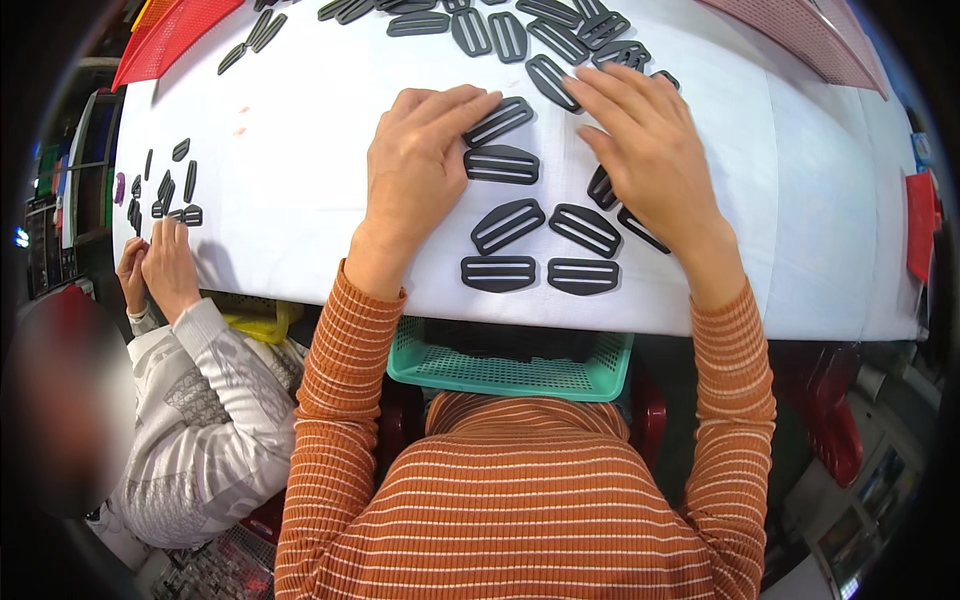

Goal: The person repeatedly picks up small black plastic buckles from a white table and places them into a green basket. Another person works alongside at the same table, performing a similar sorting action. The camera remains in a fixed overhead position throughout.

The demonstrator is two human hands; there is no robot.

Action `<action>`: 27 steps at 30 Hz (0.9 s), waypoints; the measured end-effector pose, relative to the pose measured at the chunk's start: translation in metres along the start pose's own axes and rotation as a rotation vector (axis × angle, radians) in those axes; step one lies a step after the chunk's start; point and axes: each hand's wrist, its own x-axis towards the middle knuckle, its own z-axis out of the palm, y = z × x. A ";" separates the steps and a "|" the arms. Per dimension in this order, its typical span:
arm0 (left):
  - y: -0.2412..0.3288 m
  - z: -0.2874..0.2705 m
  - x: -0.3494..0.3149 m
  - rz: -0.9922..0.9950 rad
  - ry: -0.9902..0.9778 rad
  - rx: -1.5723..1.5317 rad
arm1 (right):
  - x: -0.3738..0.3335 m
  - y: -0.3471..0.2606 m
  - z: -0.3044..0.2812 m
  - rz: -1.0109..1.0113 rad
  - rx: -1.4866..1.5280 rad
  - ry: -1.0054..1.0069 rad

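Note:
Black plastic slide buckles, each with two long slots, lie on the white-covered table. My left hand [415, 140] is closed at the left end of one tilted slide buckle [499, 122], its index finger along the upper edge; the thumb is partly hidden. Just below it rests another buckle [502, 164]. My right hand [645, 140] has its fingers stretched, with fingertips at the lower end of a slanted buckle [549, 80]. Under and beside my right palm, two buckles are partly covered. Nearer me, two pairs sit side by side, including a left front buckle [498, 273].
More buckles [471, 32] lie scattered at the far side. A red basket [180, 40] stands far left, a pink one [800, 35] far right. A green basket [510, 385] sits at my lap. At left, a co-worker's hands [165, 265] handle small black parts.

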 end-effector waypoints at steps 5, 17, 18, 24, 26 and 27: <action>0.000 -0.001 -0.022 0.061 -0.149 0.050 | -0.021 -0.014 0.011 -0.022 -0.070 -0.111; 0.015 0.005 -0.017 0.109 -0.058 0.140 | -0.030 0.032 -0.020 0.239 -0.070 0.070; 0.015 0.006 -0.016 0.118 -0.055 0.134 | -0.032 0.036 -0.022 0.223 -0.133 0.057; 0.013 -0.003 -0.021 -0.154 -0.183 -0.070 | -0.055 0.025 -0.048 0.197 -0.223 -0.143; 0.014 0.001 -0.014 -0.050 -0.025 0.033 | -0.045 0.029 -0.043 0.198 -0.106 -0.061; 0.016 0.005 -0.011 0.008 0.055 0.075 | -0.038 0.032 -0.039 0.203 -0.058 -0.019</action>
